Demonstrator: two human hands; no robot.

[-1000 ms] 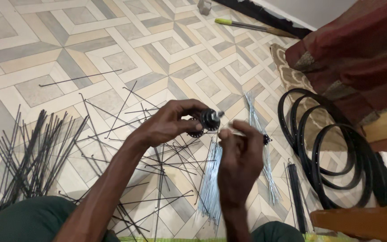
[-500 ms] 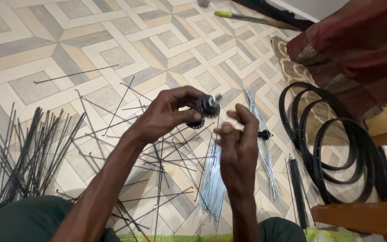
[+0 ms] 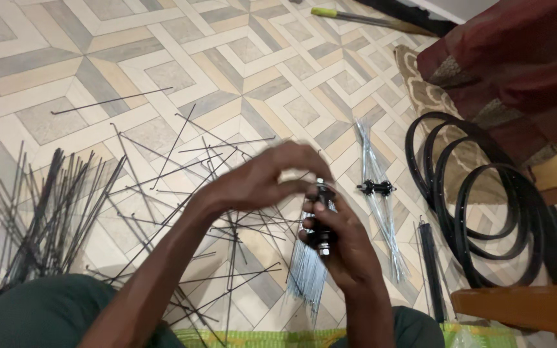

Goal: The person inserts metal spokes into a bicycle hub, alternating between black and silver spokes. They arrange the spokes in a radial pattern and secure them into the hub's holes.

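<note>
The right hand (image 3: pixel 346 248) is closed around a black wheel hub (image 3: pixel 322 222), holding it upright above the floor so that its metal axle ends stick out above and below the fingers. The left hand (image 3: pixel 262 180) hovers just over the top of the hub with its fingers curled and partly open; it is blurred, so whether its fingertips actually pinch anything cannot be told. Both hands are in front of the person, over a patterned tile floor (image 3: pixel 162 58) in grey, beige and cream. Directly below the right hand lies a bundle of silver spokes (image 3: pixel 305 277), fanning out toward the person's knees. Loose black spokes (image 3: pixel 182 187) are scattered across the tiles under the left forearm, crossing one another at many angles, and a thicker pile of black spokes (image 3: pixel 46 212) lies further to the left. To the right of the hands, a second small black hub (image 3: pixel 375 188) rests on top of another bundle of silver spokes (image 3: pixel 381 212). Further right, several black wheel rims (image 3: pixel 485 212) lie overlapping, partly on a patterned rug (image 3: pixel 420 84). A dark red cloth (image 3: pixel 517 58) hangs at the upper right. A long stick with a yellow-green end (image 3: pixel 330 13) lies on the floor at the far side.
</note>
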